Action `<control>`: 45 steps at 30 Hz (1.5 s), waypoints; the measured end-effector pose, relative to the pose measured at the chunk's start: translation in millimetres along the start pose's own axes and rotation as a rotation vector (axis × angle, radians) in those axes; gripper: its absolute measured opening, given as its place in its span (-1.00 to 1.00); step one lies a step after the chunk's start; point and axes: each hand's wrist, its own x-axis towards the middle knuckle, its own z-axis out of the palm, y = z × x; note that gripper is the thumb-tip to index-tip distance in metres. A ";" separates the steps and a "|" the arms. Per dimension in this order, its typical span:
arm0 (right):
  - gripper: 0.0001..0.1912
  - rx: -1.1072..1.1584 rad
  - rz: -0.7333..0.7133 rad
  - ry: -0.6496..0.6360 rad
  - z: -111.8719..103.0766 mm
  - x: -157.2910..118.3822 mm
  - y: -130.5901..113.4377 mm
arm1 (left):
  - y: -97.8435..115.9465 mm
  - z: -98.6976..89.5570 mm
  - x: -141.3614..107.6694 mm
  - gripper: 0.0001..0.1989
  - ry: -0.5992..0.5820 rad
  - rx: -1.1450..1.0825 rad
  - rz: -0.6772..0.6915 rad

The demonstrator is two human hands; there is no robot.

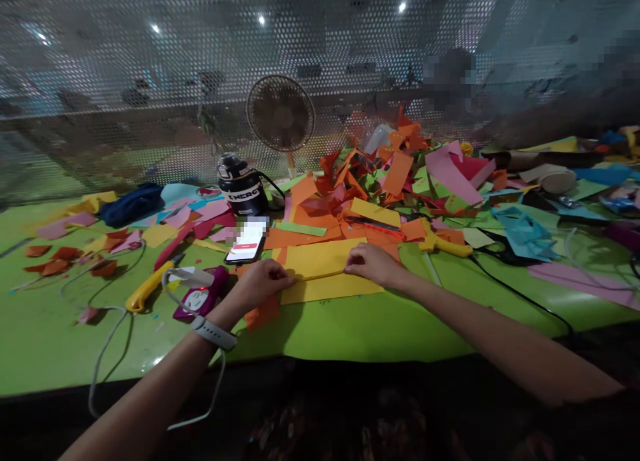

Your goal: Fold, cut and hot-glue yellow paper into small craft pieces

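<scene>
Yellow paper: flat, matte yellow rectangular paper sheet [327, 254], wider than deep, lying on the table in front of the person; plain and unprinted as far as shows.
Ridge: narrow, darker yellow raised line [320, 273] runs across the sheet from one hand to the other, slightly higher at the right end; fold or rolled edge, cannot tell which.
Near part: yellow band on the person's side of the ridge, smooth, its front edge fairly straight, rising a little to the right.
Left hand: left hand [261, 281] has its fingers closed together, pinching the ridge's left end; pale grey wristband [214, 333] on that wrist.
Right hand: right hand [373, 262] bends its fingers inward, thumb and fingertips pinching the ridge's right end.
Underneath: orange paper [263, 313] sticks out past the yellow sheet's left side; glossy bright green tabletop [360, 338] below.
Left side: purple-and-white power block [197, 300] near the left forearm; yellow-handled tool [147, 288] just beside it.
Beyond: lit phone with dark edges [245, 249], black bottle lettered ENERGY [243, 196], red-and-black slim tool [377, 228], heap of orange, pink and green paper pieces [397, 174].
Right side: yellow plastic tool with black cord [447, 246], apart from the right hand.
</scene>
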 end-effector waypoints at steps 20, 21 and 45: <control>-0.92 0.038 -0.039 -0.049 -4.8 2.5 6.5 | 60.7 90.0 -12.2 -0.04 0.023 0.513 0.380; -0.92 0.036 -0.047 -0.054 -7.2 1.3 8.6 | 61.7 89.1 -12.6 -0.05 0.019 0.509 0.385; -0.60 -0.286 -0.210 0.250 -1.0 -37.8 3.7 | 67.7 88.5 -13.0 -0.08 0.022 0.500 0.342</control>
